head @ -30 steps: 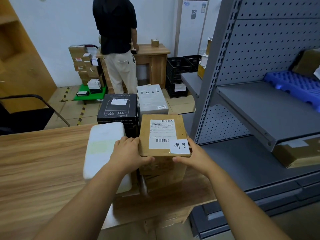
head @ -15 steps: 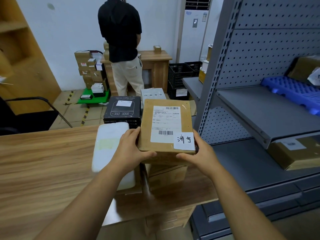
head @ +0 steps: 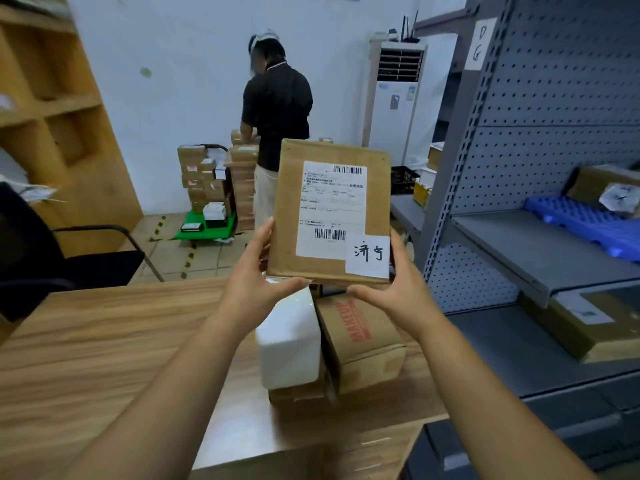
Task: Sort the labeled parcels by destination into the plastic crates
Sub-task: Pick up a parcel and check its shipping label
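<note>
Two grips, left hand (head: 257, 276) and right hand (head: 394, 289), tight round parcel (head: 289, 188) with handwritten tag (head: 367, 252) "济宁".

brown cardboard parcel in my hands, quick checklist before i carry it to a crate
1. Grip: left hand and right hand hold the flat brown cardboard parcel by its lower corners: ok.
2. Handwritten white label faces the camera, readable: ok.
3. Parcel held above the white foam box and red-printed brown carton: ok.
4. Matching crate: one black plastic crate visible, its destination: cannot tell.
5. Path: person in a black shirt stands beyond the wooden table: cannot tell.
</note>
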